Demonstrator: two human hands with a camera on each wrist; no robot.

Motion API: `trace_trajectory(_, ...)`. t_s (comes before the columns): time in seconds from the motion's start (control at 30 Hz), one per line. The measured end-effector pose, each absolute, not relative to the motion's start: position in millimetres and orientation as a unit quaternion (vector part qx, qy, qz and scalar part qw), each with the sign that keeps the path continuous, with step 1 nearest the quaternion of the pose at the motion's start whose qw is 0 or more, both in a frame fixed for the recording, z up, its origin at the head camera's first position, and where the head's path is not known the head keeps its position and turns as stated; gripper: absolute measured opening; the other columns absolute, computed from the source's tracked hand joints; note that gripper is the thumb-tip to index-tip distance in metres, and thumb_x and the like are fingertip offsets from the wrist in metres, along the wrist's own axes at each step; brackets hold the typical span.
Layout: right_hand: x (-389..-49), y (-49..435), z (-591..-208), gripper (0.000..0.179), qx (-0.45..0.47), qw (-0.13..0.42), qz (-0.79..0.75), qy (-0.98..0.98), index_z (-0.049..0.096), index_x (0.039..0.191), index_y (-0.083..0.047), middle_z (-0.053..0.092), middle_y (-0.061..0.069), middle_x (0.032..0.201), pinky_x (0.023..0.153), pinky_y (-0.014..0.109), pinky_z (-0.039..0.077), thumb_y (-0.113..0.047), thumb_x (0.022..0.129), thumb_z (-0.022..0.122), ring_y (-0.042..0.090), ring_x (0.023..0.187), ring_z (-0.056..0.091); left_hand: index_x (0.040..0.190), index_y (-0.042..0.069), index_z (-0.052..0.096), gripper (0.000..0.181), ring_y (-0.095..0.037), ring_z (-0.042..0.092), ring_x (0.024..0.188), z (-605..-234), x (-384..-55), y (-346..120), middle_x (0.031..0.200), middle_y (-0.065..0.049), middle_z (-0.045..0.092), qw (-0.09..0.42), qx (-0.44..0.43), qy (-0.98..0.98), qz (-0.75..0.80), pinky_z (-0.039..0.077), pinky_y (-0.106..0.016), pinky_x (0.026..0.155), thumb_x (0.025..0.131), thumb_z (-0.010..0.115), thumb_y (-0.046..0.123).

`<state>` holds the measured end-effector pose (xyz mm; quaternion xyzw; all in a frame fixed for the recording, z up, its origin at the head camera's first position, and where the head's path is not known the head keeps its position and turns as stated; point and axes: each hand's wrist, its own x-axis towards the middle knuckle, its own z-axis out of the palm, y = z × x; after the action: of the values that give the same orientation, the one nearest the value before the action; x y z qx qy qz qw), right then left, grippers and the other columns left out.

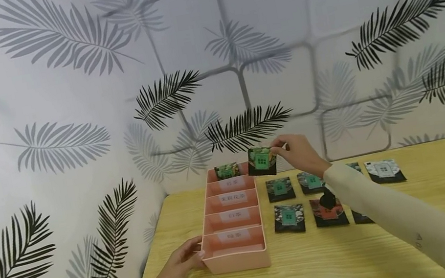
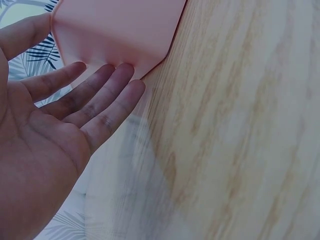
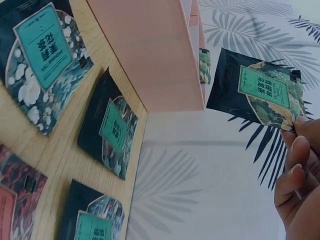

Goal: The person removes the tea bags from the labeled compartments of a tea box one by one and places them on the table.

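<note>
My right hand [image 1: 295, 148] pinches a dark tea sachet with a green label [image 1: 261, 161] by its edge, thumb and fingers at one corner. The sachet hangs above the far right corner of a pink divided box [image 1: 240, 262]. In the right wrist view, the held sachet [image 3: 255, 90] is clear of the box wall. Another green-labelled tea sachet [image 1: 227, 171] stands in the box's farthest compartment. My left hand [image 1: 177, 265] touches the box at its near left corner; in the left wrist view, the nearly straight fingers [image 2: 112, 102] rest against its wall.
Paper labels [image 1: 233, 198] mark the box's compartments. Right of the box, several tea sachets lie in two rows, among them a white one [image 1: 384, 170], a red one [image 1: 329, 212] and a black one [image 1: 288, 218]. A leaf-patterned wall covering [image 1: 276, 89] rises behind the wooden table [image 1: 316, 266].
</note>
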<state>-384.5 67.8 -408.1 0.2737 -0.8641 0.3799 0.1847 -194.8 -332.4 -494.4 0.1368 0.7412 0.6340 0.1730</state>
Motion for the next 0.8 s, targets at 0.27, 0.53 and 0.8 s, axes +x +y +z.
trace_trajectory(0.27,-375.0,89.6,-414.0,0.016,0.275,0.182,0.381,-0.864,0.069,0.102,-0.016,0.068,-0.002,0.086,0.046,0.032,0.034,-0.027,0.095,0.061,0.017,0.049,0.038,0.146,0.011,0.036,0.049,-0.031,0.054,0.114,-495.3,-195.8,-333.0,0.135,-0.020,0.047,0.170,0.142,0.744,0.630,0.044,-0.053,0.096,0.101,0.050,0.024)
trace_trajectory(0.53,-360.4,112.9,-420.6,0.015,0.270,0.182,0.368,-0.871,0.069,0.104,-0.014,0.067,-0.001,0.085,0.045,0.031,0.032,-0.024,0.095,0.061,0.017,0.047,0.035,0.146,0.011,0.036,0.049,-0.030,0.052,0.116,-496.7,-196.6,-333.2,0.136,-0.020,0.046,0.168,0.142,0.745,0.630,0.045,-0.051,0.096,0.101,0.051,0.023)
trace_trajectory(0.8,-352.3,132.3,-427.4,0.015,0.254,0.177,0.360,-0.880,0.068,0.104,-0.017,0.067,-0.004,0.084,0.044,0.030,0.036,-0.027,0.095,0.060,0.015,0.046,0.040,0.145,0.011,0.037,0.047,-0.031,0.053,0.115,-499.4,-197.0,-333.4,0.134,-0.019,0.047,0.168,0.140,0.749,0.625,0.046,-0.048,0.096,0.101,0.050,0.022)
